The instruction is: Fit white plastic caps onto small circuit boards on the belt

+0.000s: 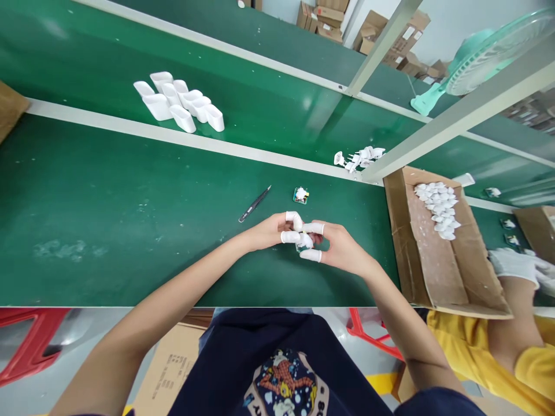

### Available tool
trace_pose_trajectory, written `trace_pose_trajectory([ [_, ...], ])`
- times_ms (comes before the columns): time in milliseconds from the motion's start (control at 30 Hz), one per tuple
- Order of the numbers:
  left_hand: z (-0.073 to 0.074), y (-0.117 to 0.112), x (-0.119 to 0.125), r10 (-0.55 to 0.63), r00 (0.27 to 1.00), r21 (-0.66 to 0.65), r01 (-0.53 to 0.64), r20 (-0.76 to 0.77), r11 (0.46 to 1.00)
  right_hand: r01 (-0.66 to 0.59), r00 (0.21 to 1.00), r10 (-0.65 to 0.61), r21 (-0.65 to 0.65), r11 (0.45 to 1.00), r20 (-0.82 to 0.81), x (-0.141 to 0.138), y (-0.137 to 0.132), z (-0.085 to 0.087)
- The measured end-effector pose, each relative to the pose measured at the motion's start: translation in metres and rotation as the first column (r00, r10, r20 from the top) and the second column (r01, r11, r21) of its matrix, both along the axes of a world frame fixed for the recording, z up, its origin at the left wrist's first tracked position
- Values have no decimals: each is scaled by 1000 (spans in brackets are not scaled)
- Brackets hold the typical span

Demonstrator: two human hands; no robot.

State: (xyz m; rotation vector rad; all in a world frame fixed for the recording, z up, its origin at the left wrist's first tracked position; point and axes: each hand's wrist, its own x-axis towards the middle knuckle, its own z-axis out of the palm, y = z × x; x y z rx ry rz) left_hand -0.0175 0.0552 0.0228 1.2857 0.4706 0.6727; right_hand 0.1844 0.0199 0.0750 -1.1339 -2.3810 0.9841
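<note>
Above the front part of the green bench, a small circuit board with white material on it [305, 242] is pinched between my two hands. White finger cots cover the thumb and forefinger of my left hand [274, 232], which grips the board from its left side. From the other side, my right hand [340, 245] closes on it with fingers in the same white cots. Much of the board is hidden behind the fingertips. Just beyond my hands lies a second small circuit board [300, 195], with white and yellow parts. Black tweezers [255, 203] rest to its left.
Several white plastic sleeves [180, 101] stand on the rear ledge, and small white parts [359, 158] are heaped farther right. A cardboard box [451, 254] with white pieces borders my right side. Beyond it is a co-worker's gloved hand [515, 264]. A slanted metal post [468, 110] rises near a green fan [485, 58].
</note>
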Motion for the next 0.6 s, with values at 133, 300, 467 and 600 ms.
trace_pose_trajectory([
  [133, -3, 4, -1, 376, 926, 92, -371, -41, 924, 65, 976, -118, 272, 960, 181, 2, 30, 8],
  [300, -4, 8, -7, 639, 769, 139, -631, -16, 763, 245, 920, -357, 474, 846, 162, 8, 149, -17],
  [467, -1, 4, -12, 608, 793, 180, -592, -47, 786, 406, 794, -530, 390, 827, 297, -9, 249, -50],
  [600, 2, 2, -13, 572, 814, 205, -545, -106, 813, 447, 752, -576, 395, 803, 319, -17, 250, -57],
])
